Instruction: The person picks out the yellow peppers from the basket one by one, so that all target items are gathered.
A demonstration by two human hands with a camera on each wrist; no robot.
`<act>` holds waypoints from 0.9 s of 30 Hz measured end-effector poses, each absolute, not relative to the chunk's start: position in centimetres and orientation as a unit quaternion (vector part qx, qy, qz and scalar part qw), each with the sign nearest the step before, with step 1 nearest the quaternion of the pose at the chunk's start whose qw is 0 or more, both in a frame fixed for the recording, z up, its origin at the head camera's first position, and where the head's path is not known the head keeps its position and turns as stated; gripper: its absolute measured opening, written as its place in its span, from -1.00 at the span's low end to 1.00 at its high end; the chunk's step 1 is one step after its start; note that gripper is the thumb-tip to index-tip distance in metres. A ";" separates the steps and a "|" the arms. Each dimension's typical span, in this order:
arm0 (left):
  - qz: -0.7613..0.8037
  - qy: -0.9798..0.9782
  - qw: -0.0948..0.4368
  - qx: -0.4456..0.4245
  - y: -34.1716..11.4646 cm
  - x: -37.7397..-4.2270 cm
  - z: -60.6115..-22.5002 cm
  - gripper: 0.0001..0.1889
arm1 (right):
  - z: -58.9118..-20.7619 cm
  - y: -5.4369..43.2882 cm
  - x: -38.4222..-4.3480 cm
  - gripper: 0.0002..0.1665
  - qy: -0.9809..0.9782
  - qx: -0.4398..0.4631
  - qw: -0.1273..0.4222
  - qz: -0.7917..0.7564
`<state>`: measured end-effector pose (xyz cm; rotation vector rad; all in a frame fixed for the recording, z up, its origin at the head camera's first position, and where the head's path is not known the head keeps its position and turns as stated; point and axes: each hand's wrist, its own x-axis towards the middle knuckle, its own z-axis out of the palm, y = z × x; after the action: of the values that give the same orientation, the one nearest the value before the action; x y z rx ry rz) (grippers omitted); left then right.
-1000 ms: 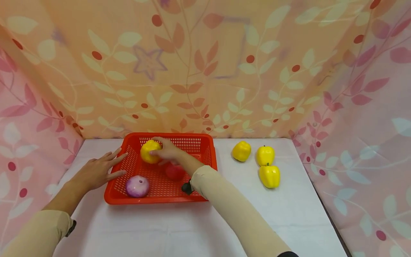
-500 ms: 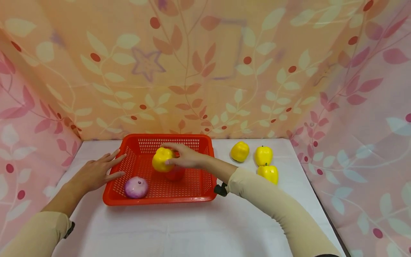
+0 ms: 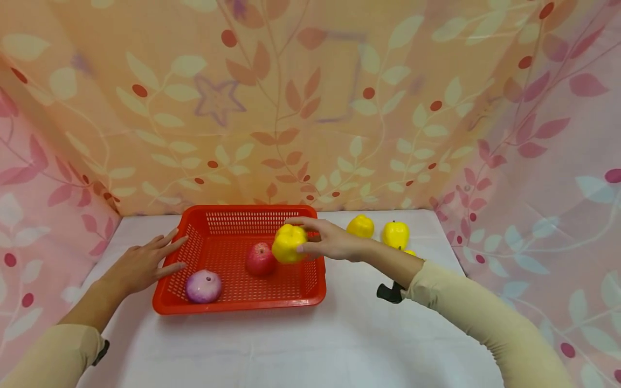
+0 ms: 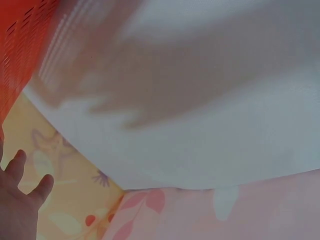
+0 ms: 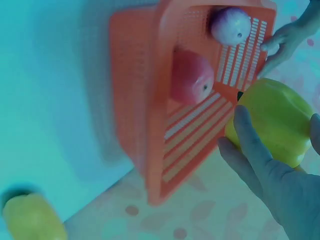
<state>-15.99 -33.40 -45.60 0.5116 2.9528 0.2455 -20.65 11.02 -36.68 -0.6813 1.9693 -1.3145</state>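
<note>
My right hand (image 3: 330, 241) grips a yellow bell pepper (image 3: 289, 244) over the right side of a red plastic basket (image 3: 237, 307). In the right wrist view, fingers curl round the same bell pepper (image 5: 272, 122). Inside the basket lie a red pomegranate-like fruit (image 3: 261, 259), right of the middle, and a purple onion (image 3: 204, 286) in the front left corner. My left hand (image 3: 147, 264) rests at the basket's left rim with its fingers spread and straight. The left wrist view catches part of that hand (image 4: 20, 195) beside the basket's wall.
Several yellow bell peppers stand on the white tablecloth right of the basket: one at the back (image 3: 360, 226), one beside it (image 3: 395, 235), and another mostly hidden by my right forearm. Patterned curtains (image 3: 271, 108) enclose the table at the back and sides.
My right hand has carried the yellow bell pepper from the basket's back left rightward to its right side, uncovering the red fruit. My left hand keeps its place at the rim.
</note>
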 end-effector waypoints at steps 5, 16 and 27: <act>0.078 0.980 0.062 0.173 -33.3 -16.0 -45.7 -0.16 | -36.0 14.2 -20.3 -0.23 0.772 -0.240 0.322 -0.493; 0.068 0.979 0.063 0.183 -33.4 -15.9 -45.7 -0.14 | -37.1 20.1 -19.0 -0.22 0.793 -0.174 0.318 -0.489; 0.075 0.980 0.073 0.170 -33.2 -16.0 -45.5 -0.15 | -40.3 24.6 -18.6 -0.18 0.801 -0.124 0.290 -0.508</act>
<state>-16.04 -33.24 -45.52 0.5098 2.9441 0.2239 -18.63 24.59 -40.34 -0.3309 2.1374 -1.3559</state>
